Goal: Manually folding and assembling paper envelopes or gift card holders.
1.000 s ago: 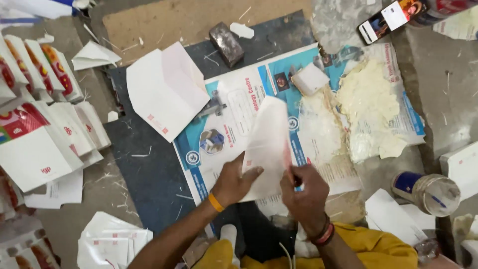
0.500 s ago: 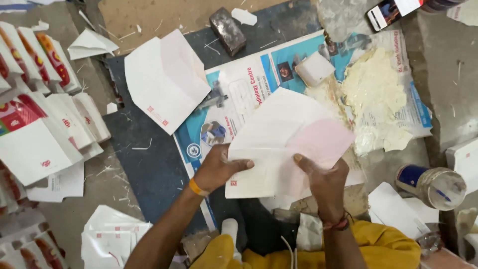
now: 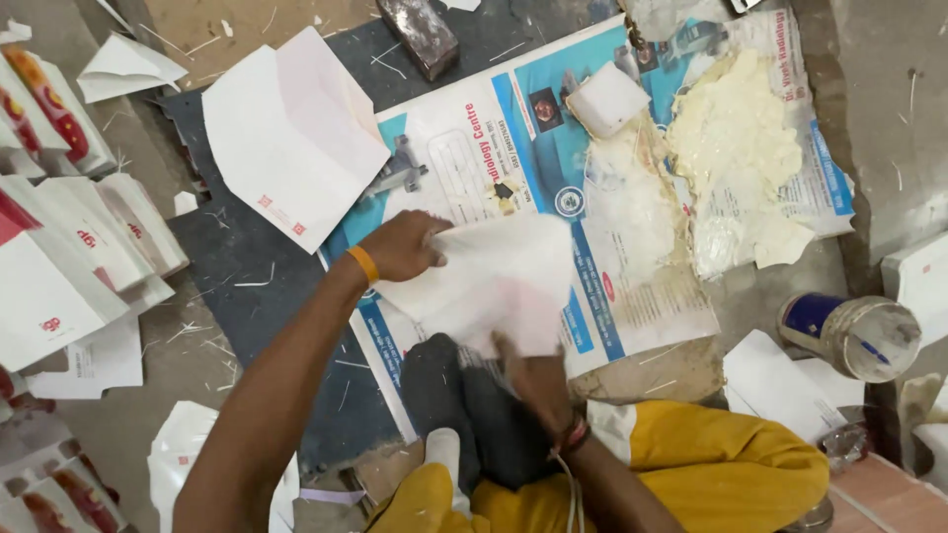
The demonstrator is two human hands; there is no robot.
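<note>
Your left hand [image 3: 403,247], with an orange band at the wrist, pinches the upper left edge of a white folded paper sheet with a faint pink tint [image 3: 489,281], fingers pressed together on it. Your right hand [image 3: 533,375] reaches up under the sheet's lower edge; it is blurred and partly hidden by the paper, so you cannot tell how its fingers lie, only that they touch the sheet.

The sheet lies over a large blue-and-white printed poster [image 3: 513,148] spread on a dark mat [image 3: 247,276]. On the poster's right part sits a thick smear of pale yellow paste [image 3: 736,148], with a small white folded cloth pad [image 3: 605,99] just beside it. A finished white paper envelope with an open flap [image 3: 291,138] lies to the upper left, overlapping the mat and the poster's corner. A dark rectangular block [image 3: 420,35] rests near the top edge.

To the left, a row of white envelopes with red print [image 3: 59,266] lies stacked and fanned. To the right, a round tin with a blue side and a paste-smeared top [image 3: 854,336] lies on the floor, near a stack of plain white sheets [image 3: 780,385]. Your yellow trouser leg [image 3: 711,454] fills the bottom of the view.
</note>
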